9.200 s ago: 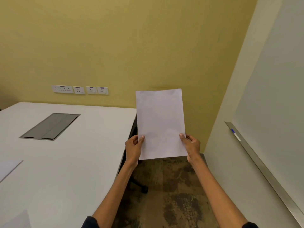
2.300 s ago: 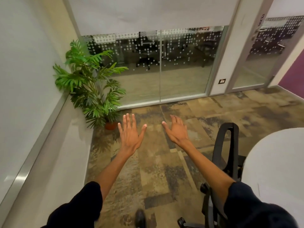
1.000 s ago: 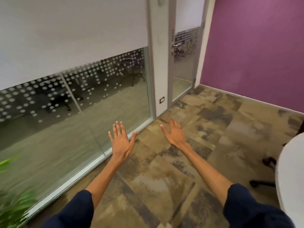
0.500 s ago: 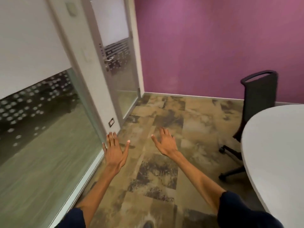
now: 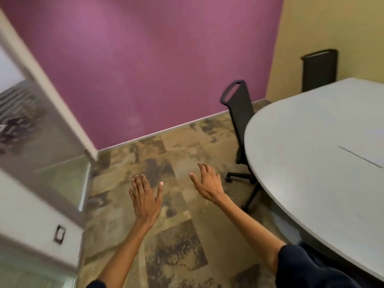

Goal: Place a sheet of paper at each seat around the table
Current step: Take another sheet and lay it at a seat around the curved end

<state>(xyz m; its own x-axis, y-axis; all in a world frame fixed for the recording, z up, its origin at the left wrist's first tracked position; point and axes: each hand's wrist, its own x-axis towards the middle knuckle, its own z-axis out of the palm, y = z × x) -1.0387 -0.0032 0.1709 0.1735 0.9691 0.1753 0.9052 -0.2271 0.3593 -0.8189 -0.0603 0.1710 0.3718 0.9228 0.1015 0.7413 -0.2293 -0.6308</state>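
Note:
My left hand (image 5: 145, 199) and my right hand (image 5: 207, 183) are held out flat over the carpet, palms down, fingers spread, and neither holds anything. The white table (image 5: 307, 163) curves in from the right, with its rounded end beside my right arm. On it at the far right lies a white sheet of paper (image 5: 372, 150), seen only by its thin dark edge. A black office chair (image 5: 239, 113) stands at the table's near end and a second black chair (image 5: 319, 69) stands behind the table against the yellow wall.
A purple wall (image 5: 155, 59) closes the far side. At the left stands a glass door (image 5: 37, 132) with a white frame. Patterned brown carpet (image 5: 176, 246) covers the floor between the door and the table.
The view has swung right from the glass wall and plant to the purple wall and the table. The sheet I held 9 s ago is gone from my hands; they stay outstretched.

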